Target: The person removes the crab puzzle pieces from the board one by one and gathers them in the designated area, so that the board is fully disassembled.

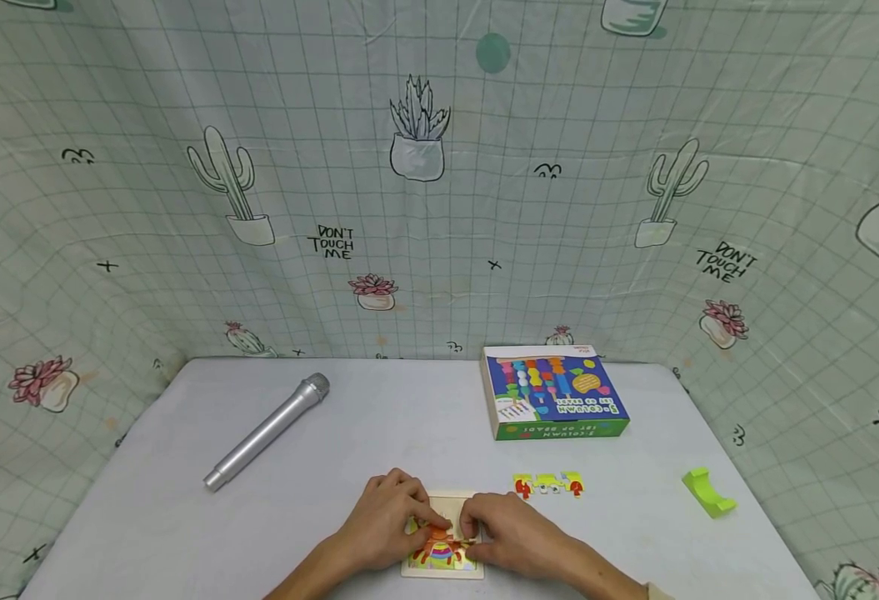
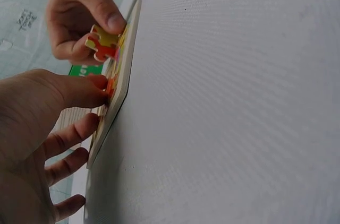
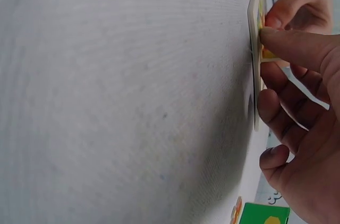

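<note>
A small wooden jigsaw board [image 1: 442,573] lies near the table's front edge, partly filled with a bright picture in yellow, orange and red. My left hand [image 1: 390,521] reaches over its left side, the thumb resting on the fitted pieces and the other fingers spread by the board's far edge. From the right, my right hand [image 1: 517,533] pinches a red and yellow puzzle piece [image 2: 102,43] between thumb and fingers. That piece stands tilted up over the board in the left wrist view. Bare wood shows in the board's upper part.
Several loose puzzle pieces [image 1: 547,485] lie beyond my right hand. Behind them sits a bead-set box [image 1: 559,392]. A silver microphone [image 1: 267,433] lies at the left, and a curved lime-green block [image 1: 709,493] near the right edge. A patterned cloth [image 1: 439,225] hangs behind the table.
</note>
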Available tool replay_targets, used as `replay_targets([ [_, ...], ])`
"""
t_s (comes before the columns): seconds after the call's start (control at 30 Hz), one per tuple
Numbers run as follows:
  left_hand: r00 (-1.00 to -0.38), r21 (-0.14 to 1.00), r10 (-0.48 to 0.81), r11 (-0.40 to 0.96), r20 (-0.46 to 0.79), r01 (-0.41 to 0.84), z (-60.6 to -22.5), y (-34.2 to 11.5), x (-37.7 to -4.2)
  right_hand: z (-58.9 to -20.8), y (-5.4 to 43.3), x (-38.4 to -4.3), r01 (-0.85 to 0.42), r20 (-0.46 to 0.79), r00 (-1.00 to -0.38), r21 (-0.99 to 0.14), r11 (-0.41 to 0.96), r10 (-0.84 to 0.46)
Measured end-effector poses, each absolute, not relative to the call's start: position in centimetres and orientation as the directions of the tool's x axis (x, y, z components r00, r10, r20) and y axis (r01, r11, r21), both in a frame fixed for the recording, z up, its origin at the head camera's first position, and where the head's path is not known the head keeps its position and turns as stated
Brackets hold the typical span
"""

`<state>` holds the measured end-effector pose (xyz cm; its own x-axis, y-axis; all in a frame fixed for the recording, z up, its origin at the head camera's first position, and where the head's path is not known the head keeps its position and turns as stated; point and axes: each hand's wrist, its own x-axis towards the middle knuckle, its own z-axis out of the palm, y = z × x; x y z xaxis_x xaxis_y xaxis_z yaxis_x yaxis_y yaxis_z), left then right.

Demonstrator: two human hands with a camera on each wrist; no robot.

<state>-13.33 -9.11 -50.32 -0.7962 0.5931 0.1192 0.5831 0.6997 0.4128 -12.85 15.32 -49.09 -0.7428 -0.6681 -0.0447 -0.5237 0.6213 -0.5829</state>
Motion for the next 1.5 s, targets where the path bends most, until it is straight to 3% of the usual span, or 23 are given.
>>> replay_targets([
  [0.3,-0.786,0.397,0.599,0.691,0.153,0.604,-50.1,-8.7,-13.0,-49.2,15.4,-12.9,-0.563,0.0,-0.738,-0.55,0.617,-0.674],
  [0.5,-0.785,0.32,0.586,0.717,0.203,0.619,-50.4,-7.6,-12.5,-49.3,15.6,-12.9,-0.506,-0.025,-0.755,-0.614,0.606,-0.655],
  [0.83,-0.811,0.281,0.561,0.762,0.166,0.584,-50.1,-6.9,-12.3,-48.8,15.9,-13.0,-0.414,-0.075,-0.775,-0.691,0.593,-0.628],
  [1.5,-0.816,0.264,0.548,0.773,0.182,0.578,-49.9,-6.6,-12.0,-48.8,15.8,-13.2,-0.37,-0.095,-0.804,-0.692,0.62,-0.587],
])
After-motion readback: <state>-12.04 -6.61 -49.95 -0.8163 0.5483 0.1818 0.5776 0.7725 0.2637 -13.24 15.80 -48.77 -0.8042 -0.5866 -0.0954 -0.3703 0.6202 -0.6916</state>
